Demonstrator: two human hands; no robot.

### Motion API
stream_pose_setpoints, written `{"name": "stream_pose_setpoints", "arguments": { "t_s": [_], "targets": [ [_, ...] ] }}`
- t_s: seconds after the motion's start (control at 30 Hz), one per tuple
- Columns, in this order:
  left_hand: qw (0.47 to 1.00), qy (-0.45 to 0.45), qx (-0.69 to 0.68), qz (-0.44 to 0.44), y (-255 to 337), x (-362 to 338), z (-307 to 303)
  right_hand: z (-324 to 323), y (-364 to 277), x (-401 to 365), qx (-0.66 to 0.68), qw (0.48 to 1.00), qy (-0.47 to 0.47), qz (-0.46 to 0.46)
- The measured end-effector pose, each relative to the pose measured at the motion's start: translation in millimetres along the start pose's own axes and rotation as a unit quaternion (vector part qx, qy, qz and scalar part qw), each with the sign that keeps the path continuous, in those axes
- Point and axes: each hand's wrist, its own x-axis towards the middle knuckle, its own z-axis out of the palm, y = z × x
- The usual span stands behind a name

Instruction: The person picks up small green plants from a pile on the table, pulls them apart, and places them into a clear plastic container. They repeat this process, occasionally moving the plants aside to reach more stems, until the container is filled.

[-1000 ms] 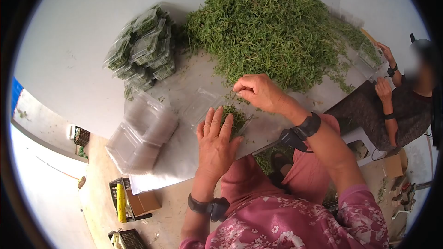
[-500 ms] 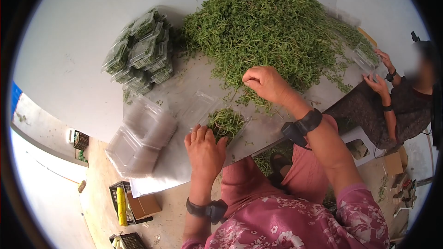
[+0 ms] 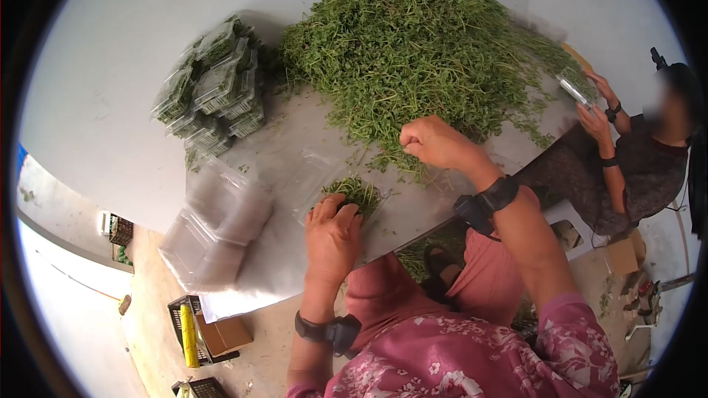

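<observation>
Two hands are at work near the front edge of the tabletop. The left hand lies over an open clear box, its fingers curled down onto the herbs that part-fill it. Whether that grip pinches any stalks or only presses on them, I cannot tell. The right hand is just beyond and to the right, its grip closed in a fist on a tuft of herbs at the near edge of the big heap.

As I judge it, doing this well means pressing flat and gently with the left hand, so the stalks settle inside the box walls rather than spring over the rim. The right hand should draw its tuft cleanly free of the heap (tangled stems tend to drag loose bits across the tabletop). Small, even tufts would pack better than one large clump.

Filled boxes are stacked at the far left, beside the heap. Empty boxes lie nested at the near left, within reach of the left hand. At the far right another person sits holding a clear box in both hands.
</observation>
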Motion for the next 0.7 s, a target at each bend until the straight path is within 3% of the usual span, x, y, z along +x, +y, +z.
{"name": "stream_pose_setpoints", "arguments": {
  "t_s": [0.1,0.23,0.33,0.43,0.57,0.7],
  "targets": [
    [1.0,0.0,-0.014,-0.008,-1.2,6.1,1.9,24.7,-1.8,7.4,-0.042,0.995,0.056,-0.07],
    [1.0,-0.005,-0.003,-0.031,0.0,13.7,4.7,51.2,-2.6,17.4,-0.068,0.997,0.017,0.016],
    [0.999,-0.003,0.006,-0.032,0.8,15.3,5.2,55.8,1.1,17.9,-0.119,0.993,0.009,-0.001],
    [1.0,0.007,-0.002,-0.03,0.5,13.2,6.5,18.9,-0.8,20.6,-0.175,0.972,-0.138,0.068],
    [0.999,0.022,-0.013,-0.019,-1.6,12.1,7.2,0.6,13.1,16.1,-0.072,0.992,-0.014,0.105],
    [0.999,0.023,-0.01,-0.02,0.5,12.3,6.5,33.7,24.8,34.2,-0.05,0.989,0.101,0.094]
  ]
}}
